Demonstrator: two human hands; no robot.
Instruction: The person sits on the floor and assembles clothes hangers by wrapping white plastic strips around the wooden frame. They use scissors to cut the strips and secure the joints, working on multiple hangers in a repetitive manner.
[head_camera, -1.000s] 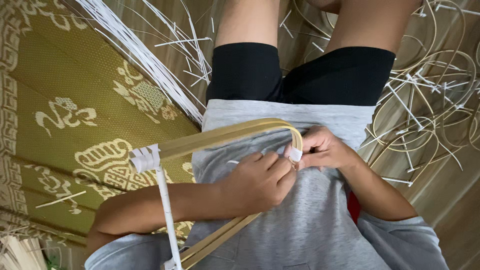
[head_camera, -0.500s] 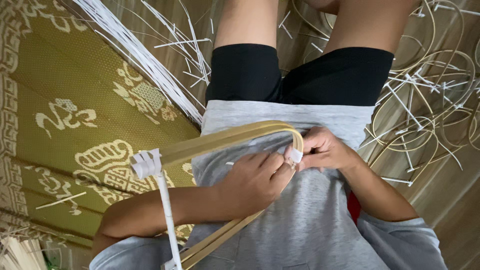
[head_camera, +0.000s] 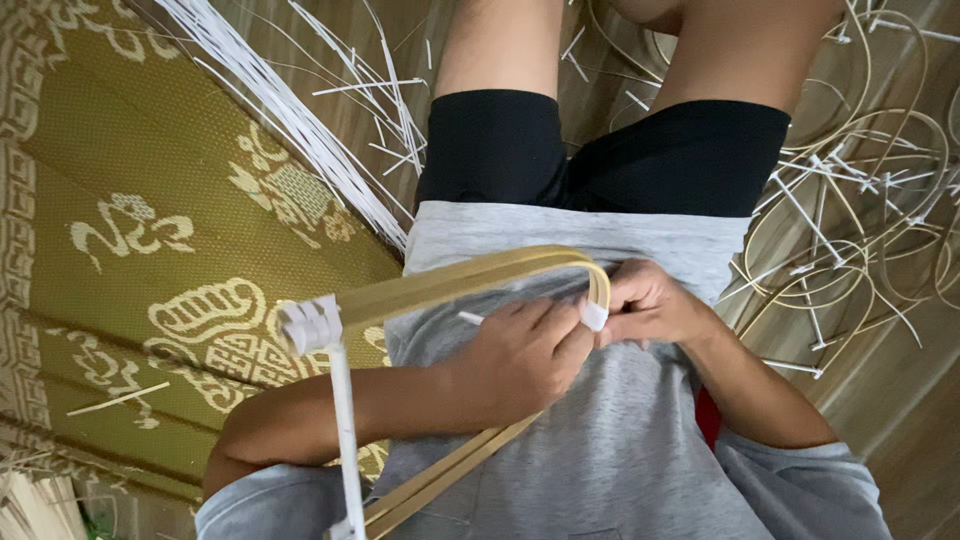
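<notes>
While we hold the bent cane frame (head_camera: 470, 282) at mid-frame, our left hand (head_camera: 525, 355) and right hand (head_camera: 650, 305) both pinch the white binding strip (head_camera: 593, 316) at its curve.

Two hands met at the bend of one bent cane frame (head_camera: 470, 278): the left hand (head_camera: 522, 360) and the right hand (head_camera: 652, 303). Two white bindings sat on that frame, one wide wrap (head_camera: 311, 325) at its left corner and one small wrap (head_camera: 593, 316) between the fingers, and one white strip (head_camera: 343, 430) hung down from the wide wrap. One green patterned mat (head_camera: 130, 230) lay on the floor, one sheaf of white strips (head_camera: 270, 100) crossed it, and the finished cane hoops (head_camera: 850, 230) piled at the right overlapped too much to count.
</notes>
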